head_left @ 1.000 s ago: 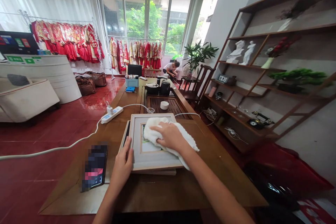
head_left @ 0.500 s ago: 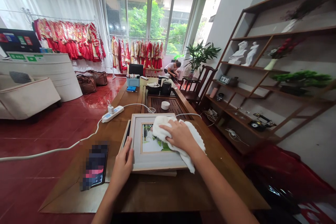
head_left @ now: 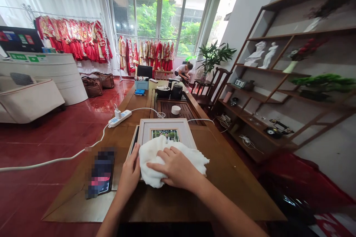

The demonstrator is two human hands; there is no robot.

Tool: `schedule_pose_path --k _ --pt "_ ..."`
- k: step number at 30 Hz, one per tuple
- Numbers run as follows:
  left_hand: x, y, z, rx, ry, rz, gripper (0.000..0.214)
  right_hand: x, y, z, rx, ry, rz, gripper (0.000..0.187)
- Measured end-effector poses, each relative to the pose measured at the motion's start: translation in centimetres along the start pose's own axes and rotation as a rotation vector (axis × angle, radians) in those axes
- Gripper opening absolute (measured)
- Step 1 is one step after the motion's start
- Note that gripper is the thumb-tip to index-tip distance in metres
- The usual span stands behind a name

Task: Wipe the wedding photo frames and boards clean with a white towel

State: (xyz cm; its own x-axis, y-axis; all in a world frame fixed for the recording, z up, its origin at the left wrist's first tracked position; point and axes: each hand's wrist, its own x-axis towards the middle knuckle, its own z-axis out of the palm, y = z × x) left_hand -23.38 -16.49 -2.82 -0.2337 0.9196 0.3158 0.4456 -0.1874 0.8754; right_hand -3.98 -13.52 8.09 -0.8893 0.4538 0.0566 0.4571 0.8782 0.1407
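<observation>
A white picture frame (head_left: 167, 125) with a photo in it lies flat on the wooden table (head_left: 230, 177). My right hand (head_left: 174, 168) presses a white cloth (head_left: 151, 155) onto the near part of the frame, fingers curled over the cloth. My left hand (head_left: 130, 176) holds the frame's left edge, thumb up along the side. The cloth hides the frame's lower half.
A phone (head_left: 100, 172) lies left of my left hand. A white power strip (head_left: 119, 117) with a trailing cable sits farther back. A small white cup (head_left: 175, 109), kettles (head_left: 177, 90) and a blue box (head_left: 141, 84) stand beyond. A person crouches far back (head_left: 184, 71). Shelves (head_left: 267, 100) line the right wall.
My right hand has dragged the cloth from the frame's upper right down to its near edge, uncovering the top of the photo. My left hand stays on the left edge.
</observation>
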Motion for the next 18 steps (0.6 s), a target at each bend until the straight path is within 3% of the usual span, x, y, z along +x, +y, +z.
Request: schedule_pose_path --k 6,18 --pt "0.0 0.1 0.0 0.044 0.001 0.01 0.049 -1.8 1.1 -0.3 -0.083 -0.029 0.023 0.055" --pt "0.3 0.2 0.1 0.045 0.016 0.005 0.048 -9.1 4.8 -0.5 -0.188 -0.015 0.258 0.061"
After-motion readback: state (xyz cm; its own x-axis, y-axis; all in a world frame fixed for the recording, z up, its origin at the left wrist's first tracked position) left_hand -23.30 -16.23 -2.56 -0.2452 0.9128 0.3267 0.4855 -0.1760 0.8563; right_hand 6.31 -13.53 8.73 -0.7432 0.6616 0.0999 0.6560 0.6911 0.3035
